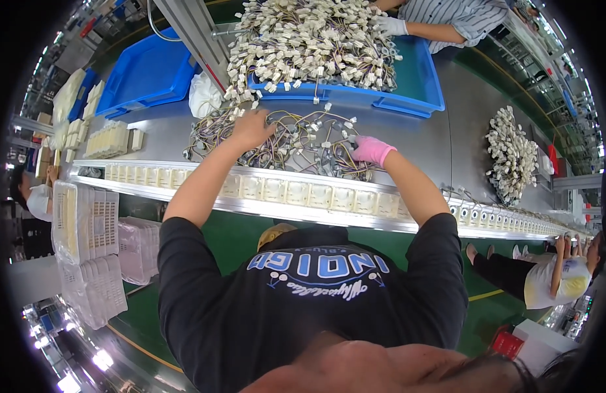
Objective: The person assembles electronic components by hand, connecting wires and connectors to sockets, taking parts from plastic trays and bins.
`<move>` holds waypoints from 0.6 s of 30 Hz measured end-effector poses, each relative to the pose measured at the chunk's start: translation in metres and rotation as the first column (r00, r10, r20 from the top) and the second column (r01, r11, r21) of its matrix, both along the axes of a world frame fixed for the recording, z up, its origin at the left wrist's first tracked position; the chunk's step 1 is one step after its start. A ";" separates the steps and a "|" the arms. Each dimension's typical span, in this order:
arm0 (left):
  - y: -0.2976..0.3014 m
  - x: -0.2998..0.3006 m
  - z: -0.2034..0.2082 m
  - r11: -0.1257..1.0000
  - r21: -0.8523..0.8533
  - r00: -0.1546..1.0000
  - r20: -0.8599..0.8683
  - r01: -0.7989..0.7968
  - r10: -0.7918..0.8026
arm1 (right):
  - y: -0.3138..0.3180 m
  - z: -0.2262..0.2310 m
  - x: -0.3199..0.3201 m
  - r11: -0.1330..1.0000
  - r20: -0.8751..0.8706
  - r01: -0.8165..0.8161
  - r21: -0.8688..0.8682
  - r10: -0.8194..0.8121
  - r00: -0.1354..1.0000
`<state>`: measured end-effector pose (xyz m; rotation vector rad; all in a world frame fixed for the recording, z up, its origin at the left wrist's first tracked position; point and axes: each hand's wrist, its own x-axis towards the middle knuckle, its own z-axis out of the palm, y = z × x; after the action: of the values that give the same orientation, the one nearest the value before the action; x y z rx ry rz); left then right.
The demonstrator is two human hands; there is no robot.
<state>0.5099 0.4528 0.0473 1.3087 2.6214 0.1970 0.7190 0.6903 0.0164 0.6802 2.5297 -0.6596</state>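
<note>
Reaching left hand (254, 129): bare, fingers bent down at the far side of the loose wire harnesses; whether they grip a wire cannot be told.
Pink-gloved right hand (373, 150): at the right end of the same pile, fingers curled toward the wires; its hold cannot be made out.
Loose wire harnesses (286, 141): tangled on the metal table (426, 139), between and around both hands, white connectors at their ends.
Track (303, 211): on the person's side of the pile, under both forearms, carrying a row of square cream housings (319, 195).
Blue bin (408, 103): just beyond the pile, with a tall harness heap (316, 46) in it.
Co-worker's white-gloved hand (393, 26): at that heap's right edge.
White plastic bag (203, 96): left of the bin.
Second harness heap (511, 156): far right, well apart.
</note>
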 end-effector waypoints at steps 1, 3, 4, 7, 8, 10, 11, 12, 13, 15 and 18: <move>0.007 0.008 0.006 0.996 0.082 0.988 0.141 0.044 -0.055 | 0.005 -0.017 0.001 0.994 0.007 -0.111 0.007 0.111 0.994; 0.019 0.031 0.015 0.981 0.196 0.925 0.373 0.005 -0.079 | 0.005 -0.032 0.004 0.974 -0.111 -0.211 0.087 0.220 0.969; 0.027 0.042 0.017 0.954 0.292 0.805 0.581 -0.071 -0.118 | 0.009 -0.030 0.006 0.989 -0.209 -0.149 -0.006 0.144 0.967; 0.045 0.073 0.015 0.866 0.454 0.575 0.774 -0.210 -0.266 | -0.003 0.037 0.005 0.877 -0.346 0.077 -0.475 -0.267 0.900; 0.051 0.083 0.015 0.871 0.449 0.564 0.780 -0.201 -0.272 | -0.006 0.056 0.008 0.733 -0.378 0.052 -0.679 -0.409 0.830; 0.064 0.105 0.017 0.752 0.621 0.578 0.704 -0.220 -0.412 | -0.011 0.077 0.015 0.550 -0.361 0.010 -0.835 -0.561 0.745; 0.071 0.116 0.025 0.762 0.633 0.603 0.663 -0.135 -0.444 | -0.011 0.084 0.017 0.402 -0.355 -0.073 -0.913 -0.691 0.630; 0.078 0.125 0.024 0.762 0.635 0.585 0.668 -0.127 -0.459 | -0.012 0.087 0.019 0.259 -0.317 -0.183 -0.948 -0.801 0.508; 0.087 0.134 0.023 0.746 0.646 0.607 0.662 -0.163 -0.440 | -0.016 0.088 0.021 0.267 -0.316 -0.168 -0.949 -0.810 0.495; 0.101 0.144 0.018 0.690 0.702 0.635 0.616 -0.177 -0.465 | -0.027 0.090 0.018 0.379 -0.410 -0.157 -0.912 -0.834 0.370; 0.113 0.147 0.028 0.601 0.758 0.561 0.622 -0.254 -0.547 | -0.036 0.099 0.023 0.101 -0.258 -0.499 -0.861 -0.931 0.257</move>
<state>0.6572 0.5657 0.0755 1.1664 1.4968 1.6796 0.7419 0.6542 0.1156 0.2030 1.4138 -3.4940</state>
